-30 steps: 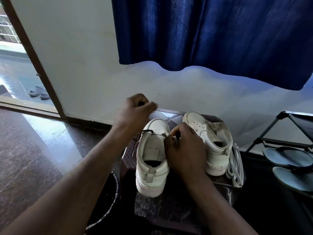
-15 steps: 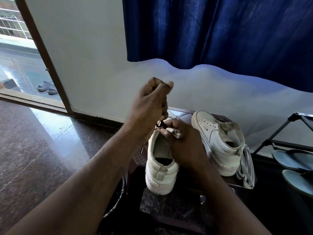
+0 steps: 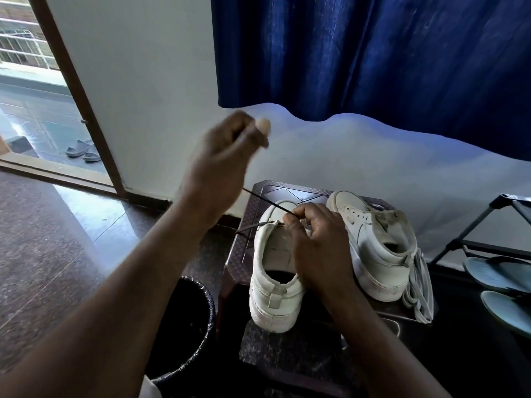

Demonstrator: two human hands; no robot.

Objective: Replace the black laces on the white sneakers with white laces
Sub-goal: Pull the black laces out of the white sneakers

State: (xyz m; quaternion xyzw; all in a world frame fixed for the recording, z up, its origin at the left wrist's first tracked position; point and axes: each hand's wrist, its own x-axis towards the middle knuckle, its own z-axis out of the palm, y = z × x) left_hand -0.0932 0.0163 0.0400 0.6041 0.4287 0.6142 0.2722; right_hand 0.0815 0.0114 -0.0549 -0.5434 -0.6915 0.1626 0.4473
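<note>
Single view, head-worn, wide-angle. Looks forward and down from above the person's own forearms (image 3: 115,297), which enter at the bottom edge. Near range: left hand (image 3: 221,165) and right hand (image 3: 319,245) sit mid-frame, the surface (image 3: 284,191) just below centre. Upper frame takes the wall (image 3: 158,81) and blue curtain (image 3: 373,53); doorway (image 3: 34,110) at left edge, rack (image 3: 521,214) at right edge. Floor (image 3: 43,254) and bin (image 3: 184,311) fill the lower left corner.

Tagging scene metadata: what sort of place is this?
Likely a home entryway beside an outside door: a shoe rack holding sandals, slippers left outside the open doorway, and a blue curtain over the wall.
</note>
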